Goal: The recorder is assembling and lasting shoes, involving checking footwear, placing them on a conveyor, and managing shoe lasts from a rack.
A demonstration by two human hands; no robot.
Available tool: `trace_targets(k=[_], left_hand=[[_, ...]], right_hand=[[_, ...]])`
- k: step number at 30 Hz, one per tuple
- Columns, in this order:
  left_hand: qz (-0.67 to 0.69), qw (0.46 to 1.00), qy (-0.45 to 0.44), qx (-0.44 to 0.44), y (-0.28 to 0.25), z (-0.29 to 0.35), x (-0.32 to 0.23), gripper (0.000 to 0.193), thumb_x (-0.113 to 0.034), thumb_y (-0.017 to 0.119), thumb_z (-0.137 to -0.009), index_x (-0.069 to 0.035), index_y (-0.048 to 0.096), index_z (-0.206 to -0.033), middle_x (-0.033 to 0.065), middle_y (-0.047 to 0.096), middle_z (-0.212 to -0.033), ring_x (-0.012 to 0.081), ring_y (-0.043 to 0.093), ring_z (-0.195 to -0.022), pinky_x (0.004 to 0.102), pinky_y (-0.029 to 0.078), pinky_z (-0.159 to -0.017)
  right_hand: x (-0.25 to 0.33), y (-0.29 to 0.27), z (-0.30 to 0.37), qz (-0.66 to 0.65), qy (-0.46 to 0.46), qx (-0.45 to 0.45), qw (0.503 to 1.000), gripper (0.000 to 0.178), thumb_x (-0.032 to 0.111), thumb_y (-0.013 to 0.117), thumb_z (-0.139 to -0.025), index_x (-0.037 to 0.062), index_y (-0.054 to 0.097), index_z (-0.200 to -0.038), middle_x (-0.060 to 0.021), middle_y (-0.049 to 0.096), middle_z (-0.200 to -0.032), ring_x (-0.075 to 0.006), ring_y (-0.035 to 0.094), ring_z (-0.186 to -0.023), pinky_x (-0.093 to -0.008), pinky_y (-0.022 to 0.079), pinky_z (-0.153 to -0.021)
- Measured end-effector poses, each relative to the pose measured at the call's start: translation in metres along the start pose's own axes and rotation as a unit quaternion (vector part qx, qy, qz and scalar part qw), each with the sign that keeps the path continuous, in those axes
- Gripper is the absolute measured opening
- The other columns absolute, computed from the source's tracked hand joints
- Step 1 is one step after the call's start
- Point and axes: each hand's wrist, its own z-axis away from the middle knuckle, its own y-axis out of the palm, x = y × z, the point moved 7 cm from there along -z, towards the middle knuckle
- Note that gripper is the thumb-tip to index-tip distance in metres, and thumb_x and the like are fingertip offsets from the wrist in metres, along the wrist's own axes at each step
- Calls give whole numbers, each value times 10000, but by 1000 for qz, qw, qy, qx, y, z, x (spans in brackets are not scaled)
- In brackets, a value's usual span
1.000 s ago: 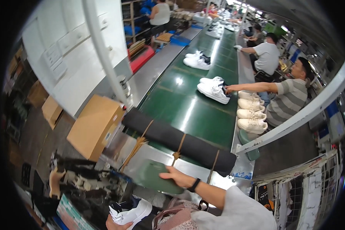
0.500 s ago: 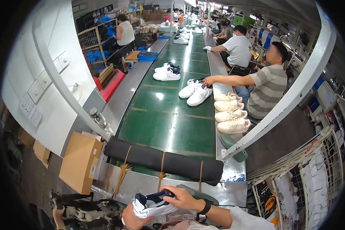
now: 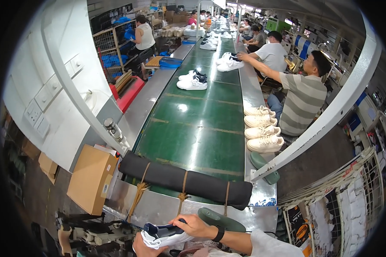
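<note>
I hold a white sneaker (image 3: 169,240) with a dark navy lining low in the view, in front of the near end of the conveyor. My left hand (image 3: 145,248) grips its toe end at the left. Around the heel end, my right hand (image 3: 194,225) is closed, with the thumb at the navy collar. Just beyond my right wrist lies a dark green shoe last (image 3: 221,220) on the metal end plate. A black padded roll (image 3: 184,180) tied with cords lies across the belt ahead of my hands.
On the green conveyor belt (image 3: 188,132) stands a white sneaker pair (image 3: 193,81). Farther up, a co-worker's hand (image 3: 244,58) touches another pair (image 3: 229,62). Cream sneakers (image 3: 263,130) line the right ledge. A cardboard box (image 3: 91,180) stands left; a wire rack (image 3: 330,218) stands right.
The co-worker at the right has moved a white sneaker pair farther up the belt. The sneaker in my hands has shifted slightly down, and its opening shows at a different angle.
</note>
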Motion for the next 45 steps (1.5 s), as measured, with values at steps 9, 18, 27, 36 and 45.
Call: trace_targets(k=[9,18,27,36,45], left_hand=[[34,962,-111,-247,-26,16,25,942,-141,875,-644,47,404,-1439,277,454,-1424,457,451,-1306,493,381,-1107],[93,936,-330,-82,96,160,128,628,-342,750,-822,-34,537,-1326,223,661,-1205,388,640,-1112,463,523,-951],[199,794,-558,-135,107,346,164,637,-375,751,-811,10,598,-1294,230,699,-1182,364,678,-1096,427,530,-955],[-165,798,-562,-141,-42,495,341,828,-322,853,-694,5,504,-1369,271,487,-1381,418,485,-1280,498,451,-1030],[-44,801,-596,-25,-89,624,545,914,-264,912,-601,-139,515,-1415,199,671,-1232,374,654,-1105,448,543,-942]], right_hand=[[18,2,-37,35,-136,-160,977,136,94,620,-972,-17,693,-1002,-146,756,-1066,-246,729,-990,-343,554,-874],[-172,4,-63,297,-82,-85,948,398,110,586,-947,-59,587,-1308,-238,594,-1342,-396,552,-1246,-458,360,-1126],[-145,8,-83,395,-24,-83,914,428,30,609,-903,-61,568,-1319,-229,618,-1310,-387,581,-1212,-422,430,-1060],[-53,123,-56,384,-128,-86,910,456,43,554,-925,-65,527,-1367,-221,554,-1406,-354,530,-1298,-435,394,-1107],[-47,182,92,456,-52,-64,886,402,45,667,-784,10,622,-1182,-206,643,-1199,-397,583,-1175,-442,429,-1053]])
